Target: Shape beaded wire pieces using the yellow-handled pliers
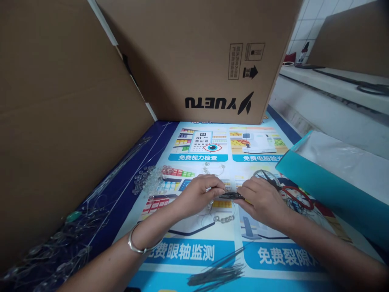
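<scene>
My right hand (pixel 263 198) is closed around a pair of dark pliers (pixel 232 195), whose jaws point left. The fingers of my left hand (pixel 202 192) are pinched together at the tip of the jaws; what they hold is too small to make out. Thin wire loops with clear beads (pixel 224 219) hang just below the pliers, and more strung beads lie above my hands. Left of my left hand is a pile of loose clear beads (pixel 150 180). Short dark wires (pixel 217 271) lie in a bundle near the front edge.
Large cardboard panels (pixel 194 61) stand at the back and left. A teal box (pixel 331 178) with a plastic liner sits at the right. Scissors with red handles (pixel 298 196) lie beyond my right hand. Tangled beaded wires (pixel 57 251) lie at the lower left.
</scene>
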`<state>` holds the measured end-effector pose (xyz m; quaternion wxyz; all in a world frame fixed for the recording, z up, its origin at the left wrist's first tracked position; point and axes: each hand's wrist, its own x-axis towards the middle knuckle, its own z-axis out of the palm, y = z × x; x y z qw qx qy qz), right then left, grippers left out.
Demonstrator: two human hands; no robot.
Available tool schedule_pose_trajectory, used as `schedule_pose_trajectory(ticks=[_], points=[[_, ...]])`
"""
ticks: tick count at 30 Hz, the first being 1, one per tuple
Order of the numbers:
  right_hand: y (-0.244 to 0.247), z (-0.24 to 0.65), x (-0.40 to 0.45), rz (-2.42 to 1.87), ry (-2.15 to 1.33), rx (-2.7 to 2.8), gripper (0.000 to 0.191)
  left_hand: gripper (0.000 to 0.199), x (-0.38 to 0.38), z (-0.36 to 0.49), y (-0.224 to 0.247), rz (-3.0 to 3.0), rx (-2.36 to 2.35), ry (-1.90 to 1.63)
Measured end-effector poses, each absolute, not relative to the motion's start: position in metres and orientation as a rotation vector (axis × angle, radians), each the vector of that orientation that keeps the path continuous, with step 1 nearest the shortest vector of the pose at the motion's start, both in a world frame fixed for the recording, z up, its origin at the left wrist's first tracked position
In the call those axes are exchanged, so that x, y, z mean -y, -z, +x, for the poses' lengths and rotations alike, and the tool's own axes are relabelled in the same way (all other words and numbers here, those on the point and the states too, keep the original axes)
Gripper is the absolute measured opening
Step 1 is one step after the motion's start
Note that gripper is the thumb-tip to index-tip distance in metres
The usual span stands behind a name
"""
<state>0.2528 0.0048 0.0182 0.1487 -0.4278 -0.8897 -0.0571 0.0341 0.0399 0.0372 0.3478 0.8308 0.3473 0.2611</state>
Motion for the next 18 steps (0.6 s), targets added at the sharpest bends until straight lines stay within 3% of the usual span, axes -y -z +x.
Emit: schedule_pose_trajectory(ticks=[18], points=[[-0.0234, 0.2509, -0.0027, -1.312, 0.209, 2.573, 0.022, 0.013, -0.0436, 0.0337, -0.0301, 2.237, -0.871, -0.777]])
